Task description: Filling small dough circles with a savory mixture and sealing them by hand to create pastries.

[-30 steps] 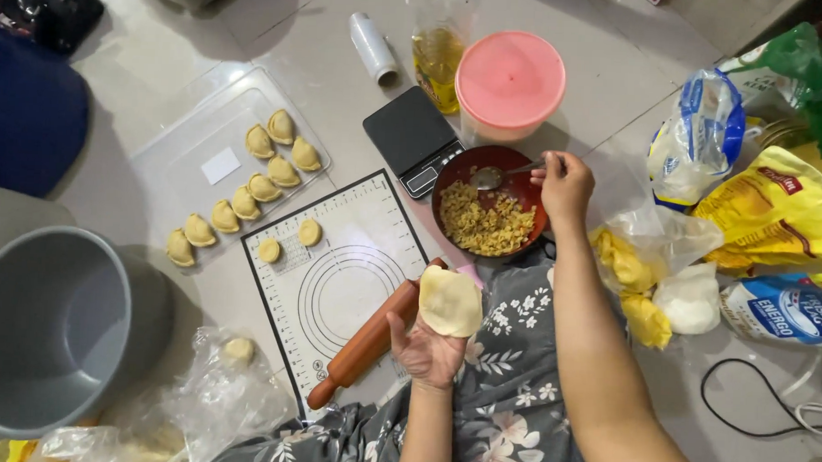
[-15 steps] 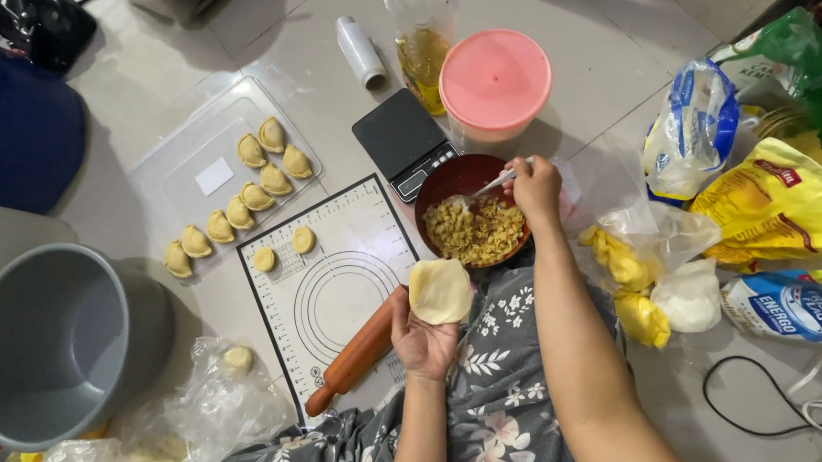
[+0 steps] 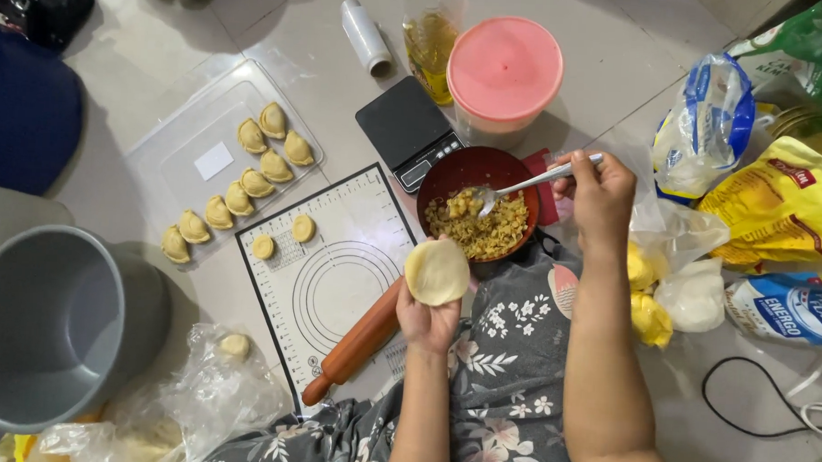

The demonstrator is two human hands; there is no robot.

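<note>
My left hand holds a flat round disc of pale dough palm up, just below the red bowl. My right hand grips a metal spoon by its handle, and the spoon's head rests in the yellow-brown filling inside the bowl. A wooden rolling pin lies on the white baking mat beside my left wrist.
A clear tray holds several folded pastries; two small dough rounds sit on the mat. Behind the bowl are a black scale, a pink-lidded tub and an oil bottle. Bags crowd the right; a grey pot stands left.
My right hand has shifted its grip from the bowl's rim to the spoon handle and dipped the spoon into the filling. My left hand raised the dough disc closer to the bowl.
</note>
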